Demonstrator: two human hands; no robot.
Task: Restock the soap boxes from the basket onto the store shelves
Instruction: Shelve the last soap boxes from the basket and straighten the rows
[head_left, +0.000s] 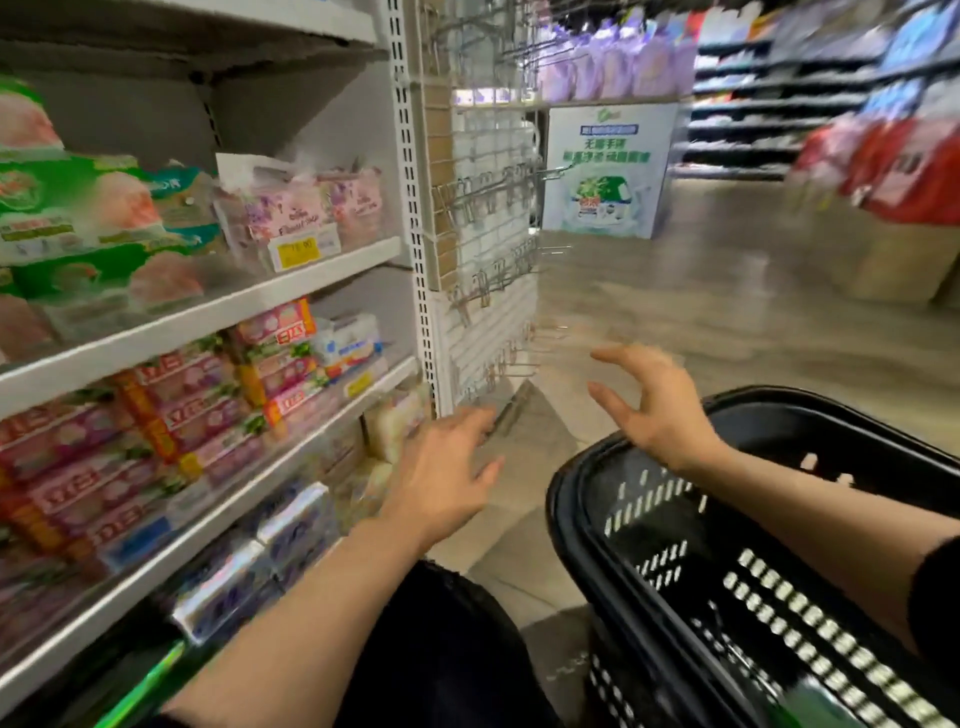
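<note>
Glossy black plastic basket (571, 519); white metal shelves (208, 322).

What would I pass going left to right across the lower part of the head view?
Pink and red soap boxes on the white shelf → left hand → right hand → black plastic basket.

A polished grey-beige floor (727, 312) is running through the aisle, reflecting overhead light. A white upright with wire peg hooks (493, 291) is standing at centre. Far off, a green-and-white promotional display stand (608, 171) is showing; blurred dark shelving (753, 114) is lining the far right.
</note>
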